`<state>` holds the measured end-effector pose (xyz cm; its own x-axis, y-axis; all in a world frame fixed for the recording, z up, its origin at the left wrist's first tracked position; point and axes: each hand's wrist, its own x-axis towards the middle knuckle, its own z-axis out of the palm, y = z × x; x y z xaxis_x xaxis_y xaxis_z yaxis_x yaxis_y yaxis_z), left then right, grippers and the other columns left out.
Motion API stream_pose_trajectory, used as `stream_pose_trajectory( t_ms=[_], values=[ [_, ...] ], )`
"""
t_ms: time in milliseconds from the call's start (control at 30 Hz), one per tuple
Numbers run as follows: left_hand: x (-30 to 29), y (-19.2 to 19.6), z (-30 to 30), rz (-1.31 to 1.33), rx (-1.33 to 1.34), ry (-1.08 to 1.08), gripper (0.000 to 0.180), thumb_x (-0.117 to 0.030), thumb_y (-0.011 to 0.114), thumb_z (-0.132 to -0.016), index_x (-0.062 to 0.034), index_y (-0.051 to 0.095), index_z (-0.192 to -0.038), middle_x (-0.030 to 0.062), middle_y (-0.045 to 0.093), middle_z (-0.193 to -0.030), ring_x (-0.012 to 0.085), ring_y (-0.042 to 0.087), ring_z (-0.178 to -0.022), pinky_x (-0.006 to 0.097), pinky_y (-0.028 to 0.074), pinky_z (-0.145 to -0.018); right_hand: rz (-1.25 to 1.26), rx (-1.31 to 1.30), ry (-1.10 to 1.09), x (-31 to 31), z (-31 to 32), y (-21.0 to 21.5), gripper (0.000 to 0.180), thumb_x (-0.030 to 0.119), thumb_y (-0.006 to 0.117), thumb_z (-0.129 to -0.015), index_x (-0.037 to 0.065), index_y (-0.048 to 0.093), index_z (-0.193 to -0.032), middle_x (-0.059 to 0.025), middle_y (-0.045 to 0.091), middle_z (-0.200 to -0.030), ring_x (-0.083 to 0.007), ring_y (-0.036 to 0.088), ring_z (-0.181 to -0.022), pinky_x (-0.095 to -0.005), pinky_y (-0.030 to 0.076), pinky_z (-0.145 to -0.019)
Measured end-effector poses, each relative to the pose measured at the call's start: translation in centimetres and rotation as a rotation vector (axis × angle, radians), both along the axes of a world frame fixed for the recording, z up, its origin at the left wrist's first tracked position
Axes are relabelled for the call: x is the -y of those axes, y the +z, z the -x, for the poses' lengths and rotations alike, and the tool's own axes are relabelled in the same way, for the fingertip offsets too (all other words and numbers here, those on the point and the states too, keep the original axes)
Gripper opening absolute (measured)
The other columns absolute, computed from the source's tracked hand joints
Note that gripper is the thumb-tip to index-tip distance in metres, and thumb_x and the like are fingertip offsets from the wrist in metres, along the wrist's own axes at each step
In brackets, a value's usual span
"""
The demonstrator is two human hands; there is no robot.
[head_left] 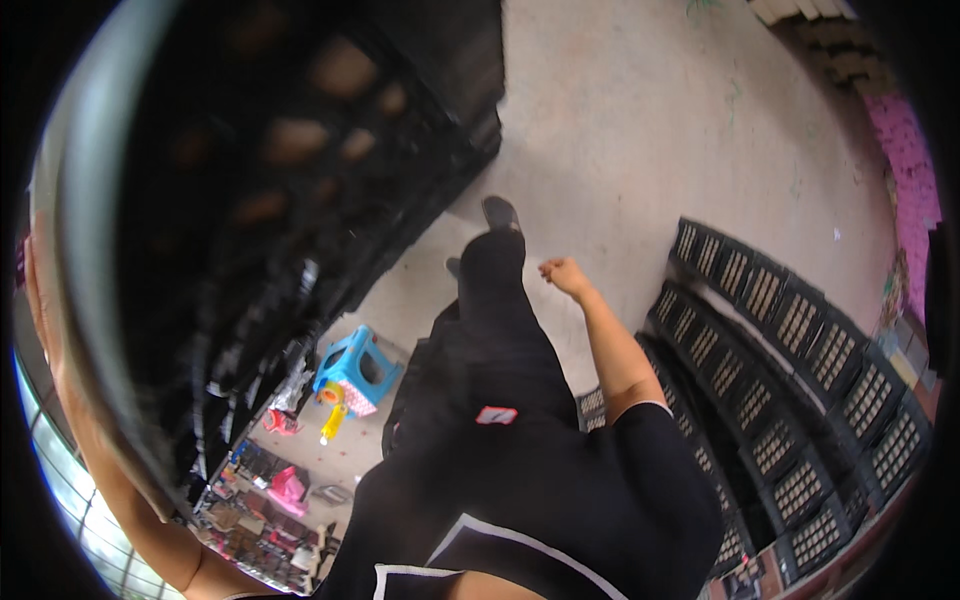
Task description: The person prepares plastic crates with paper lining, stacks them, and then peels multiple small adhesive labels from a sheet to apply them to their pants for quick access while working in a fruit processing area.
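Observation:
My right hand (pixel 565 275) hangs over the floor beside my leg, its fingers loosely curled in, with nothing visible in them. At the far left, my left arm reaches up along a tall stack of black plastic crates (pixel 400 170), which rises close to the camera and is blurred near its top. My left hand (pixel 36 290) lies at the rim of the view, next to a pale curved edge (pixel 95 130) beside the stack. Its fingers show only edge-on, so its grip is unclear.
A blue and white stool (pixel 358 360) stands by the stack, with a yellow tape dispenser (pixel 334 408) on or against it. Pink bags (pixel 288 490) and clutter lie lower left. Rows of black trays with pale small pieces (pixel 775 440) line the right. Pink material (pixel 905 190) is at the far right.

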<state>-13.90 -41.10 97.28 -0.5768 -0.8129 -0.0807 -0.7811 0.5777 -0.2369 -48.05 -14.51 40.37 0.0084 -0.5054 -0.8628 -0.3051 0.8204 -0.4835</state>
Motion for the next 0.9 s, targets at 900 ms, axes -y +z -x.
stream_pose_trajectory(
  t_ms=[900],
  values=[
    [-4.1,2.1,-7.0,0.167,-0.628,-0.058,0.035,-0.04,0.057,-0.084,-0.0078,0.071,-0.087,0.012,0.062,-0.109,0.0326,0.045,-0.122,0.053,0.024,-0.107,0.729,-0.027,1.148,6.8,-11.3,20.5,0.043,0.028,0.057,-0.084,0.001,0.057,-0.117,-0.0218,0.059,-0.114,-0.0403,0.058,-0.101,-0.0428,0.046,-0.089]
  ],
)
